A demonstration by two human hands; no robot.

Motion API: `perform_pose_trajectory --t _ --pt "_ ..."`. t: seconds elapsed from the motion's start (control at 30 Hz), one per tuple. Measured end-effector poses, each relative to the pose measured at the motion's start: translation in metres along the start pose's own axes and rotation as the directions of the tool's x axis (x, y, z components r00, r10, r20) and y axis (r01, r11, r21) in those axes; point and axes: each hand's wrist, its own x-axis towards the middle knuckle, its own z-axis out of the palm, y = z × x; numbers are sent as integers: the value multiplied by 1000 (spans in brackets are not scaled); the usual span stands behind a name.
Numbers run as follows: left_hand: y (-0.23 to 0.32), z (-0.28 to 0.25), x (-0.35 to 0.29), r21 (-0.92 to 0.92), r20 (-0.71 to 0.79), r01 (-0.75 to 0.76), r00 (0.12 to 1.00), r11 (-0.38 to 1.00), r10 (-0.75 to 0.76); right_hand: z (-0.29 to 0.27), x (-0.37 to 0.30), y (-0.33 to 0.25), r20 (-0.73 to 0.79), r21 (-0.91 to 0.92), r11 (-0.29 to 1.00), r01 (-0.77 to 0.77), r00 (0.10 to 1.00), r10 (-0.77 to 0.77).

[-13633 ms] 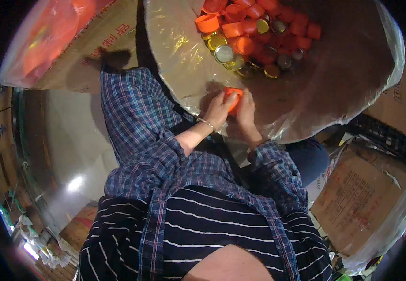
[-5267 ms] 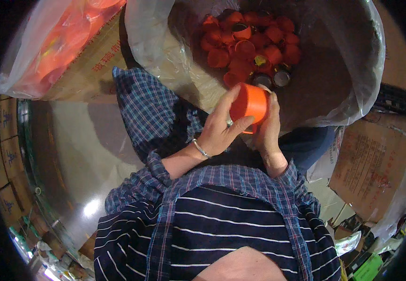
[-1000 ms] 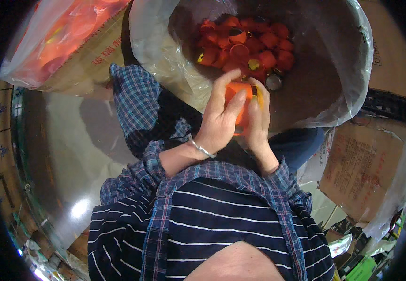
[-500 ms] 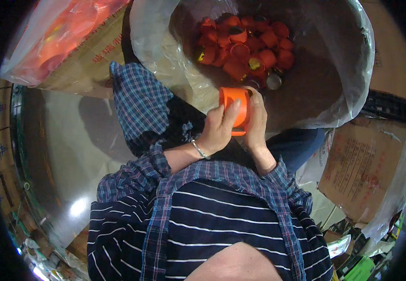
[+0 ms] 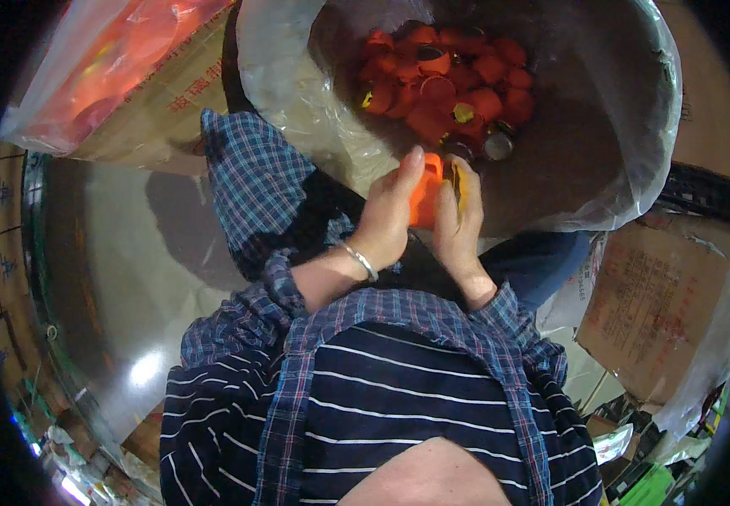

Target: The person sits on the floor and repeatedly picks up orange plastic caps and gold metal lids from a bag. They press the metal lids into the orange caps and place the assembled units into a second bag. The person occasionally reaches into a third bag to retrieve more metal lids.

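Note:
My left hand (image 5: 382,221), with a silver bangle at its wrist, grips a bright orange plastic piece (image 5: 424,198) between thumb and fingers. Earlier it showed as a short cup shape with a raised rim; it is turned more edge-on here. Close against its right side is my right hand (image 5: 458,228), its fingers closed on a thin yellow piece (image 5: 464,187). Whether the yellow piece is joined to the orange one cannot be seen. Both hands are over the near edge of a large container lined with clear plastic (image 5: 635,177). Inside lies a heap of red-orange cup-shaped pieces (image 5: 437,88).
A round metallic-looking piece (image 5: 498,146) lies at the heap's near edge. Far left stands a carton (image 5: 171,93) with plastic-wrapped orange things (image 5: 129,59). Another carton (image 5: 647,295) is at the right. Checked cloth (image 5: 255,177) covers my left knee.
The orange piece has turned, so its open cup side no longer shows. A yellow piece now appears in my right hand's fingers. My left thumb points further up.

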Motion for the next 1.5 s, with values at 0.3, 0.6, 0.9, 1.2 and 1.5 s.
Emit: perform_pose_trajectory --t 0.3,0.6,0.9,1.2,1.5 --pt "-15 -7 10 654 295 -638 710 407 640 4 19 -12 169 765 510 -392 888 428" --pt "4 -2 31 -183 -113 17 993 983 -38 6 21 8 -71 -77 974 214 973 -219" --pt "11 -39 10 -313 288 -89 940 946 184 -24 23 -19 364 672 562 -482 876 316" --pt "72 -31 -2 426 598 -247 798 870 -66 -28 32 -34 148 731 628 -267 960 237" --pt "57 -18 -4 507 411 -144 907 850 -92 -27 33 -42 47 499 852 -160 986 158"
